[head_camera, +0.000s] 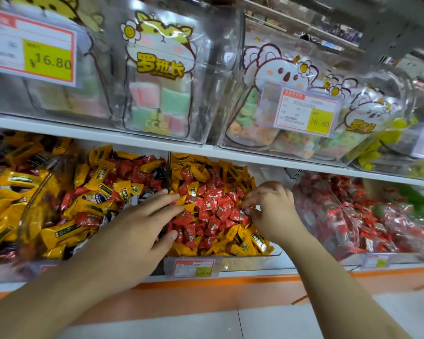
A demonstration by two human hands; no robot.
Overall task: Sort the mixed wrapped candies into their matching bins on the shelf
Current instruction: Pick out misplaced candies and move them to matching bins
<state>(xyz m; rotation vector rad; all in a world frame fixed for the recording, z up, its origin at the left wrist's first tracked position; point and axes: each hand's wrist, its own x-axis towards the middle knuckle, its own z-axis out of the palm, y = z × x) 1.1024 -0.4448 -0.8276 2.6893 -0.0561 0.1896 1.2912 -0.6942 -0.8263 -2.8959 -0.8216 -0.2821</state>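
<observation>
Where crinkly red candies (213,206) heap, both hands (132,231) among glossy foil.

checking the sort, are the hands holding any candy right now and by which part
Left hand lies flat on the red candies, holding nothing. Right hand fingertips are curled into the pile; a grip cannot be told.

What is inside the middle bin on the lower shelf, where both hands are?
The middle bin holds red wrapped candies heaped centrally, yellow wrapped candies around them. The left hand and right hand cover some; lower layers are hidden.
</observation>
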